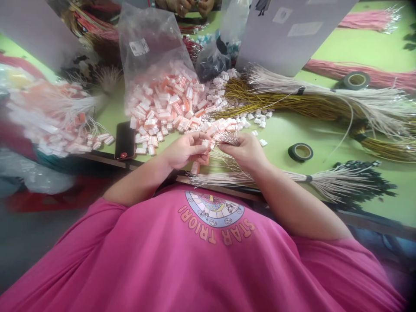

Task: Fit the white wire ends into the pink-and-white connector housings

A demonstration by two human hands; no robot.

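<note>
Near the table's front edge, my left hand (186, 149) pinches a small pale connector housing (205, 146) between thumb and fingers. My right hand (248, 151) is closed around a bunch of thin wires (230, 138) whose silvery tips point toward the left hand. The two hands are close together, the connector and the wire tips almost meeting; whether they touch I cannot tell. Beneath them lies a bundle of white wires (224, 178) along the edge. Behind the hands spreads a heap of white and orange connector housings (169, 104).
A clear plastic bag (152, 39) stands behind the heap. A phone (125, 141) lies left of it, beside wired connectors (48, 117). Rightward are a black tape roll (300, 152), another tape roll (355, 80) and yellow wires (282, 106). Another person's hands (191, 6) show at the top.
</note>
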